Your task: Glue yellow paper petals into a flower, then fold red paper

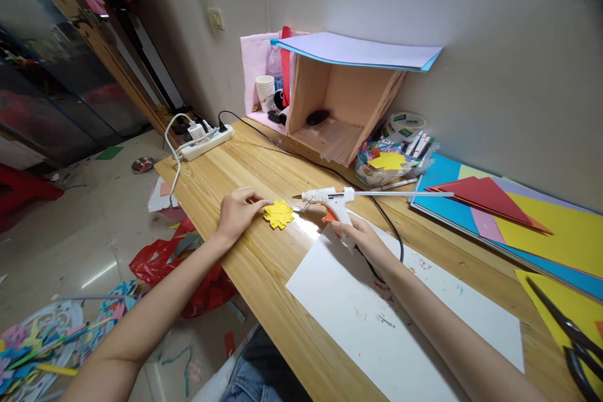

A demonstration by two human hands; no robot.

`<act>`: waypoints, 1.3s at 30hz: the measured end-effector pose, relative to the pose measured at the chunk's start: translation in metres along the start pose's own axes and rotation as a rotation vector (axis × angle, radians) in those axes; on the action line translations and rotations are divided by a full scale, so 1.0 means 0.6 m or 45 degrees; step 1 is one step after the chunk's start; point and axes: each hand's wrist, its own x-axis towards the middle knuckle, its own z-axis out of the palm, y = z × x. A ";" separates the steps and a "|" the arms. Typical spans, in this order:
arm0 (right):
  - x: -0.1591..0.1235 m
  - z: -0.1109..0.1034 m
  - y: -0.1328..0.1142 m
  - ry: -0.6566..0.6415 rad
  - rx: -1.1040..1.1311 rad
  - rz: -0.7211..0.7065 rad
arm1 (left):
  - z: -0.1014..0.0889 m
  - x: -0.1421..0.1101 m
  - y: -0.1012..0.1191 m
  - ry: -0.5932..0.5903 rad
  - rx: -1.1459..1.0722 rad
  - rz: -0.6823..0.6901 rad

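My left hand (239,213) pinches the left edge of a yellow paper flower (279,215), which is at the wooden tabletop (264,264). In my right hand (360,235) is a white hot glue gun (336,201), gripped by its handle, with a finger near the orange trigger. Its nozzle points left, a short way above and to the right of the flower. A long white glue stick (400,193) sticks out of its back. Under my right forearm lies a white sheet of paper (325,301) with small coloured marks.
A white power strip (207,142) stands at the far left corner, and a black cable (330,166) runs across the table. Behind are a cardboard box (339,107) and a tub of scraps (377,166). Coloured paper (541,232) and black scissors (565,326) lie at right.
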 end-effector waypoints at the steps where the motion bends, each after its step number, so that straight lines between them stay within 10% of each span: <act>1: 0.000 0.000 0.000 0.003 -0.008 0.006 | 0.000 0.000 -0.002 0.000 -0.021 -0.023; 21: 0.000 -0.001 0.002 -0.030 -0.005 -0.012 | -0.013 0.003 0.013 -0.103 -0.054 -0.013; 39: -0.003 -0.002 0.003 -0.032 0.019 -0.010 | 0.059 0.024 0.020 -0.299 -0.184 -0.030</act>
